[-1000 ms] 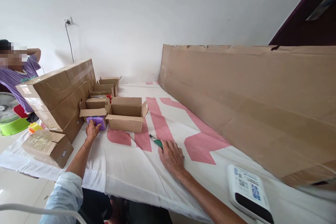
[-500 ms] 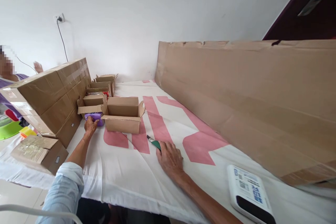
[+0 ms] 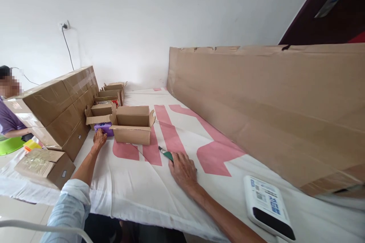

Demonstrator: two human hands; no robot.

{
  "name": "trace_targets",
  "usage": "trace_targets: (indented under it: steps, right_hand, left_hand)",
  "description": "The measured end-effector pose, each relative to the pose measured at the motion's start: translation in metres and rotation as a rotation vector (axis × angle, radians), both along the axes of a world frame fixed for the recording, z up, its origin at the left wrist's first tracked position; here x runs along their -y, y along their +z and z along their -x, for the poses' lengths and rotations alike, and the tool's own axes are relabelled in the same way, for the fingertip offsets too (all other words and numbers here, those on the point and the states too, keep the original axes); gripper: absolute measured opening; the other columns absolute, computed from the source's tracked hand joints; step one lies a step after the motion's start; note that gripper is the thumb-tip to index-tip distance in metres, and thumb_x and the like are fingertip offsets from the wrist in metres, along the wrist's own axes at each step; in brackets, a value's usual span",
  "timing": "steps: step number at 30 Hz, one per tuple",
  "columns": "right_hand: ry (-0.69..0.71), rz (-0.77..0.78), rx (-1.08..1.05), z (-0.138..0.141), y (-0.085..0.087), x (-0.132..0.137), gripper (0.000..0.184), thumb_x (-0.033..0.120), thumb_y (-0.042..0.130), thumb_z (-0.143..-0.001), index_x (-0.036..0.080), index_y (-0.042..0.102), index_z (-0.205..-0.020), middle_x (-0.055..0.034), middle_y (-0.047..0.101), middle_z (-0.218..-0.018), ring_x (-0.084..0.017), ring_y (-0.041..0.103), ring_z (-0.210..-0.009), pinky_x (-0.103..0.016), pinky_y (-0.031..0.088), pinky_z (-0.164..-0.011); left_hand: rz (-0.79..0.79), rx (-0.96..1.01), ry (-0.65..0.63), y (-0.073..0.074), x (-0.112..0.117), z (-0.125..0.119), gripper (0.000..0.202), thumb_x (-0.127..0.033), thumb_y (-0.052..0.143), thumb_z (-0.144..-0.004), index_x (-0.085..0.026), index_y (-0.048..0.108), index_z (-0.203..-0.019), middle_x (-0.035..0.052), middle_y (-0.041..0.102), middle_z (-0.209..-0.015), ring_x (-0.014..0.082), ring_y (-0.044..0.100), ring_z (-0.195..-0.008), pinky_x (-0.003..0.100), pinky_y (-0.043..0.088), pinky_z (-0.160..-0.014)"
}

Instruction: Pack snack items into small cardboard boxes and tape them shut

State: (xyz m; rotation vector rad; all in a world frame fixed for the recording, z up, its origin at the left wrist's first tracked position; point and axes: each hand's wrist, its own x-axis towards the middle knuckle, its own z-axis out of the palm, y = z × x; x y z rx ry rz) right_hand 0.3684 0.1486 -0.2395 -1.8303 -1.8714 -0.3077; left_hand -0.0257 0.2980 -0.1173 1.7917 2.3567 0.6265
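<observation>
My left hand [image 3: 99, 139] reaches forward to a purple packet [image 3: 103, 128] that lies on the white-and-pink cloth [image 3: 142, 182] under the flap of a small open carton [image 3: 100, 113]; its fingertips touch the packet's near edge. Beside it stands another open carton [image 3: 132, 124]. My right hand [image 3: 183, 171] rests palm down on the cloth, its fingers over the handle of a green box cutter [image 3: 165, 153] whose blade end points away to the left.
Stacked sealed cartons [image 3: 58, 106] stand at the left, a small taped box [image 3: 45, 165] in front of them. A long flat cardboard sheet [image 3: 268, 110] leans along the right. A white device [image 3: 268, 207] lies near right. Another person [image 3: 8, 117] sits far left.
My left hand has slipped back a little from the purple packet, now only touching its edge. The person at far left lowered an arm. My right hand stays on the cutter.
</observation>
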Motion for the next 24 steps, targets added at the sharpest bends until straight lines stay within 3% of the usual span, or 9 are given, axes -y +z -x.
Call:
trace_targets:
  steps: [4,8,11,14,17,20,24]
  right_hand:
    - [0.0,-0.004,-0.005,0.001,0.001,0.0,0.016,0.019,0.057,-0.102,0.021,0.065,-0.115,-0.0109,0.071,-0.114,-0.028,0.059,-0.111,-0.039,0.039,-0.089]
    - [-0.004,0.026,0.0,0.003,0.005,-0.001,0.014,0.019,0.057,-0.102,0.021,0.065,-0.114,-0.0107,0.071,-0.115,-0.028,0.059,-0.111,-0.038,0.037,-0.089]
    - [-0.015,0.051,-0.002,0.005,0.008,-0.001,0.015,0.019,0.057,-0.102,0.02,0.065,-0.115,-0.0108,0.07,-0.114,-0.028,0.059,-0.111,-0.038,0.036,-0.089]
    - [-0.024,0.063,-0.005,0.006,0.009,-0.002,0.017,0.02,0.058,-0.102,0.02,0.065,-0.117,-0.0104,0.069,-0.113,-0.028,0.058,-0.112,-0.038,0.036,-0.088]
    - [-0.028,0.065,0.006,0.006,0.008,-0.002,0.014,0.02,0.059,-0.102,0.021,0.065,-0.115,-0.01,0.069,-0.113,-0.028,0.058,-0.11,-0.038,0.036,-0.088]
    - [-0.038,0.056,0.02,0.006,0.007,-0.002,0.013,0.02,0.062,-0.101,0.02,0.065,-0.114,-0.0106,0.068,-0.114,-0.028,0.058,-0.11,-0.037,0.037,-0.088]
    - [-0.044,0.045,0.033,0.006,0.006,-0.003,0.013,0.021,0.063,-0.101,0.02,0.065,-0.113,-0.0108,0.069,-0.113,-0.028,0.059,-0.11,-0.037,0.037,-0.087]
  left_hand:
    - [-0.063,-0.044,-0.056,0.012,0.016,0.003,0.024,-0.018,0.065,-0.092,-0.019,0.072,-0.115,0.0153,0.082,-0.118,0.0331,0.077,-0.113,0.041,0.059,-0.096]
    - [-0.203,-0.111,-0.146,0.033,0.033,-0.01,0.021,-0.014,0.058,-0.094,-0.021,0.073,-0.107,0.0128,0.08,-0.107,0.0305,0.076,-0.107,0.041,0.059,-0.096]
    - [-0.327,-0.169,-0.26,0.049,0.045,-0.035,0.023,-0.016,0.054,-0.097,-0.022,0.072,-0.11,0.0148,0.076,-0.116,0.0314,0.07,-0.119,0.044,0.055,-0.105]
    - [-0.403,-0.226,-0.414,0.063,0.053,-0.071,0.029,-0.017,0.062,-0.095,-0.025,0.069,-0.122,0.0136,0.07,-0.138,0.0315,0.059,-0.14,0.045,0.047,-0.117]
    - [-0.325,-0.389,-0.569,0.073,0.052,-0.106,0.048,-0.018,0.069,-0.089,-0.023,0.062,-0.136,0.0167,0.064,-0.149,0.036,0.048,-0.153,0.051,0.038,-0.124]
    - [-0.143,-0.495,-0.612,0.075,0.045,-0.133,0.044,-0.015,0.068,-0.089,-0.019,0.064,-0.132,0.0188,0.073,-0.13,0.0365,0.064,-0.135,0.054,0.036,-0.123]
    - [-0.014,-0.511,-0.615,0.068,0.037,-0.152,0.028,-0.012,0.065,-0.091,-0.02,0.069,-0.117,0.0158,0.078,-0.114,0.0326,0.075,-0.113,0.049,0.046,-0.109]
